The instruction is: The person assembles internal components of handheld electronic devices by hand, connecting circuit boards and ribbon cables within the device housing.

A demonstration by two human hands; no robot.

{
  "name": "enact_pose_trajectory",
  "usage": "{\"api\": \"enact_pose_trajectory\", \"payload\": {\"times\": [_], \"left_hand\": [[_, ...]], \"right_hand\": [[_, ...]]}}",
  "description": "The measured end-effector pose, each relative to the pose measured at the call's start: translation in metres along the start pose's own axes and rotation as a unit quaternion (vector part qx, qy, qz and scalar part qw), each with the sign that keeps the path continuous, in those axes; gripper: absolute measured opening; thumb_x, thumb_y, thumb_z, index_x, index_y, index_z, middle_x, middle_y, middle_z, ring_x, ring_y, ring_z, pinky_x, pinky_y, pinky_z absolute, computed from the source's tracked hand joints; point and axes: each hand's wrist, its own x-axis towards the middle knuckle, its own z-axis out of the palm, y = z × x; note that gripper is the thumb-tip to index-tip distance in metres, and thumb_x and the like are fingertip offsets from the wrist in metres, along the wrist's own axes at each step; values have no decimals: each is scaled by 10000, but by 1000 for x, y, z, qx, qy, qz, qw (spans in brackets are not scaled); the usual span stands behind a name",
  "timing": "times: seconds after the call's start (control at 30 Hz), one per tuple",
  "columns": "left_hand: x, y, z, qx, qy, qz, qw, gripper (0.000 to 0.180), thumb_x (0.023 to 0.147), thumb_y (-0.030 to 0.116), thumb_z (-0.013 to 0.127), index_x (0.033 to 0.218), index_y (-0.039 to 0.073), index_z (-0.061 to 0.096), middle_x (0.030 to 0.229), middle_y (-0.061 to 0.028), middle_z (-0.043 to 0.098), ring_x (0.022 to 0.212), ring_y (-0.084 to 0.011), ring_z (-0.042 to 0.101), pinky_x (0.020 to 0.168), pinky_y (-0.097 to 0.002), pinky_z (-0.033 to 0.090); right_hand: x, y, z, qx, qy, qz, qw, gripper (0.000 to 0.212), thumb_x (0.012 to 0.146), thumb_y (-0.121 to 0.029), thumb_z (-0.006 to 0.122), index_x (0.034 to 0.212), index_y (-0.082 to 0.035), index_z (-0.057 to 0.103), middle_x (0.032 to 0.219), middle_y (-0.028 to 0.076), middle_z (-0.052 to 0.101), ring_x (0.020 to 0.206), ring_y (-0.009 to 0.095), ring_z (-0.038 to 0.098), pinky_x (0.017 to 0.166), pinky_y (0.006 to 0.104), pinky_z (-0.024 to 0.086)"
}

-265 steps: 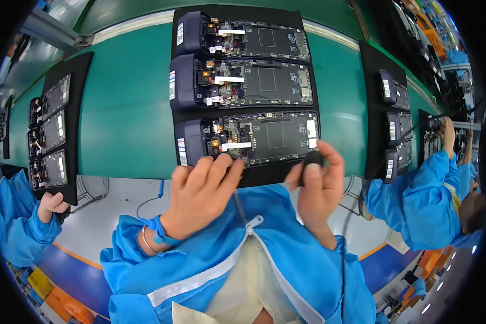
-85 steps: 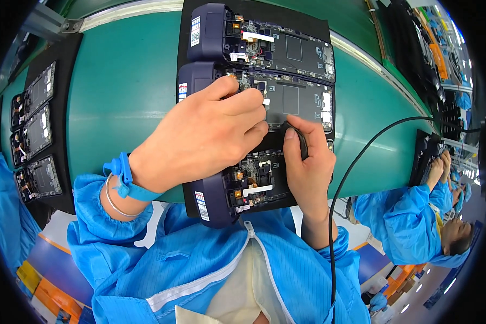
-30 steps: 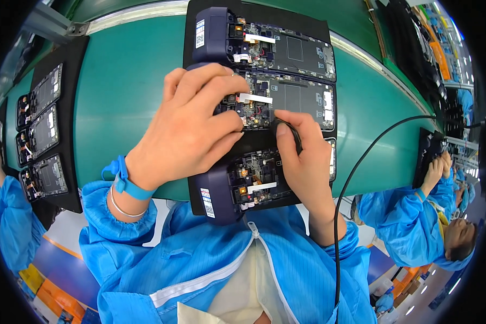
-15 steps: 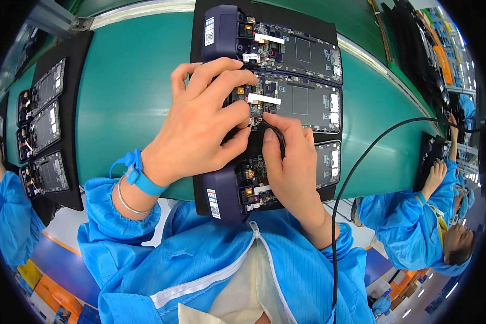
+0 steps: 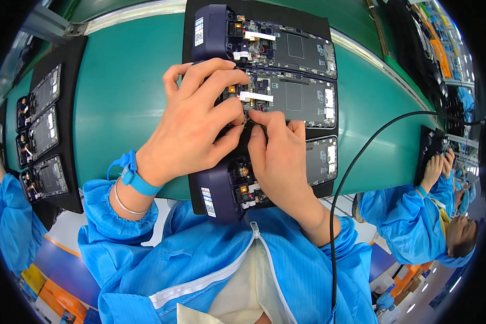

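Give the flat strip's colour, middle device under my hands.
The flat strip is white, clearest in head view.

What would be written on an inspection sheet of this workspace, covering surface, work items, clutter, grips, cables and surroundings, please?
Surface: smooth green work surface, bearing a flat black mat.
Work items: three open dark-blue electronic units with exposed circuit boards, side by side on the mat.
Clutter: orange and yellow box-like things at lower left, away from the mat.
Left grip: bare hand, fingers curled over the left part of the middle unit.
Right grip: bare hand, fingers at the middle unit's near edge; whatever it holds is hidden.
Cables: one thin black cable, curving up toward the far right; ends unclear.
Surroundings: a person in blue clothing at right, another in blue at left.
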Motion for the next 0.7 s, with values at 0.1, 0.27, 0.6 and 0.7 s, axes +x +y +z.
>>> {"api": "enact_pose_trajectory", "payload": {"times": [0.1, 0.27, 0.6, 0.7], "left_hand": [[-2, -1, -1, -1, 2, -1, 1000, 159, 621, 103, 716, 682, 122, 570, 1197, -57, 562, 1206, -300, 427, 958, -448, 264], [-1, -1, -1, -7, 0, 4, 1000, 169, 622, 104, 721, 707, 122, 577, 1195, -61, 563, 1218, -303, 422, 969, -432, 258], [-12, 3, -2, -101, 101, -161, 977, 663, 763, 149, 671, 1315, -97, 398, 1275, -229, 419, 1156, -356, 464, 949, -381, 410], [-23, 17, -8, -100, 70, -177, 977, 674, 752, 157, 694, 1314, -85, 412, 1247, -233, 442, 1095, -353, 503, 937, -398, 416]], "right_hand": [[-3, 2, -2, 48, -21, 41, 998, 127, 856, -15, 558, 979, -32, 531, 687, 45, 599, 626, 191, 580, 666, 338, 317], [-1, -4, -2, 15, -21, 36, 999, 119, 872, -37, 546, 990, -31, 532, 691, 42, 602, 618, 193, 565, 679, 345, 311], [-1, 49, -57, 275, 130, 263, 916, 205, 959, -103, 473, 1119, -6, 559, 705, 2, 545, 611, 45, 485, 544, 199, 385], [-16, 49, -58, 263, 75, 258, 927, 214, 960, -99, 472, 1133, 0, 550, 672, 0, 534, 601, 41, 489, 543, 184, 369]]}}
